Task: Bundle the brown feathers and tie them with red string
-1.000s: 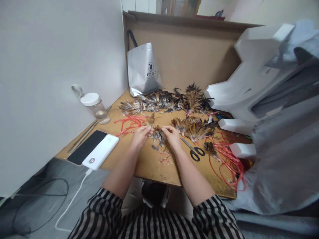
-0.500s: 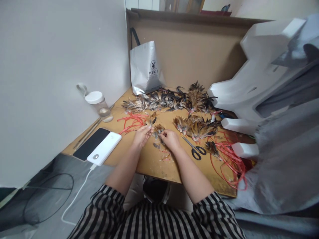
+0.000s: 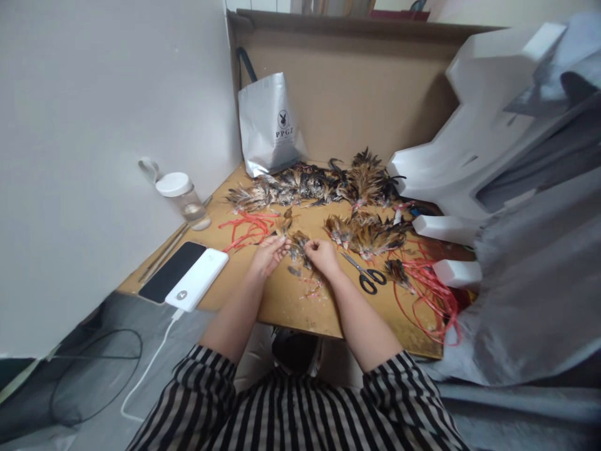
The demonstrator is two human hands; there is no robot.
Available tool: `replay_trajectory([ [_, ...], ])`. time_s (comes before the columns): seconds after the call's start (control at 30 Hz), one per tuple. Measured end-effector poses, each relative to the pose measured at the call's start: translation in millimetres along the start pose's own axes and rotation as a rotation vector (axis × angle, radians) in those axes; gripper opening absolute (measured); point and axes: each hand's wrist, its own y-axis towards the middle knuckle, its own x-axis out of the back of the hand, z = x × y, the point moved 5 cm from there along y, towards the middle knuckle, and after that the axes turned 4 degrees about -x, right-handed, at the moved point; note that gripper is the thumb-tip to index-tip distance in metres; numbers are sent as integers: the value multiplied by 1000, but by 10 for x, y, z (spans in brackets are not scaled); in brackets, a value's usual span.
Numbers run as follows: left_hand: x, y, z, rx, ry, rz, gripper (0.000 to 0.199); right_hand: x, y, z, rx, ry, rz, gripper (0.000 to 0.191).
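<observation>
My left hand (image 3: 272, 254) is closed in a pinch around the base of a small bunch of brown feathers (image 3: 284, 222), their tips pointing up and away. My right hand (image 3: 322, 257) is also pinched, beside a small heap of loose feathers (image 3: 299, 241) between the hands; what its fingers hold, if anything, is too small to make out. Red plastic strips (image 3: 251, 229) lie to the left of my left hand. To the right of my right hand rest black-handled scissors (image 3: 365, 274), blades slightly apart. Feather scraps and red bits (image 3: 313, 288) are scattered nearer me.
Feather bundles line the table's (image 3: 286, 307) back (image 3: 300, 185) and right (image 3: 369, 235). More red strips (image 3: 429, 294) hang at the right edge by white foam (image 3: 455, 275). A phone (image 3: 171, 272), power bank (image 3: 197, 280) and lidded jar (image 3: 184, 197) stand left; a silver bag (image 3: 267, 125) is behind.
My right hand has drawn slightly right, off the small feather heap. My left hand keeps its pinch on the feather bunch. The whole view has shifted a little.
</observation>
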Motion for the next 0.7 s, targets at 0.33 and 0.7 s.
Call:
replay_trajectory([
  [0.33, -41, -9, 82, 31, 43, 74, 15, -105, 30, -52, -344, 830, 224, 18],
  [0.7, -75, -28, 146, 82, 62, 156, 19, -194, -20, -3, -369, 1031, 407, 25],
])
